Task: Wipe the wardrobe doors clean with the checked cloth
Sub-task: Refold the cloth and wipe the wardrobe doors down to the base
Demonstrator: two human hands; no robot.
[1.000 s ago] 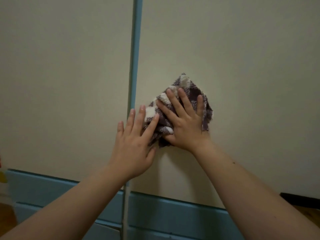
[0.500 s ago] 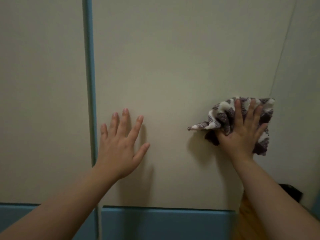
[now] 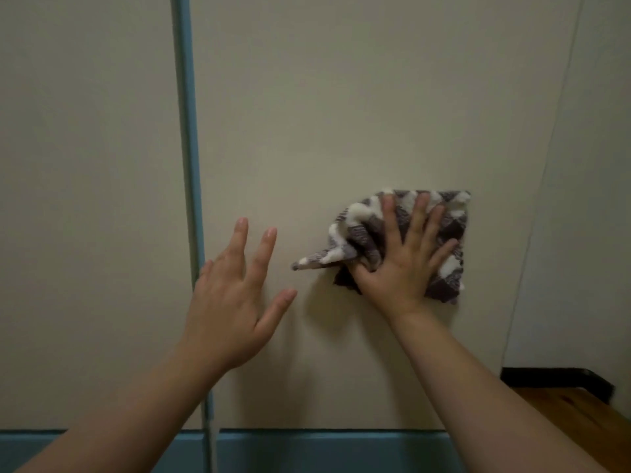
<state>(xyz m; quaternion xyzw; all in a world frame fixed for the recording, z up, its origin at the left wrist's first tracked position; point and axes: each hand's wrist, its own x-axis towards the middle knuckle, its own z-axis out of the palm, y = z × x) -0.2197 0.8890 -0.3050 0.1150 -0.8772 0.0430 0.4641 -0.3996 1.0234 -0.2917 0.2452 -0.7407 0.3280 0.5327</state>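
Observation:
The cream right wardrobe door (image 3: 341,97) fills the middle of the view, and the cream left wardrobe door (image 3: 85,165) lies beyond a blue vertical strip (image 3: 186,131). My right hand (image 3: 406,264) lies flat with spread fingers on the crumpled purple-and-white checked cloth (image 3: 362,230), pressing it against the right door near its right edge. My left hand (image 3: 235,298) is open with fingers apart, close to the right door just right of the strip, holding nothing.
A blue band (image 3: 324,448) runs along the bottom of both doors. To the right stands a cream wall (image 3: 587,199) with a black skirting board (image 3: 556,380) and wooden floor (image 3: 573,407) below.
My right hand slid the cloth from beside the blue strip across to the right part of the door. My left hand came off the cloth and now tilts away from the door.

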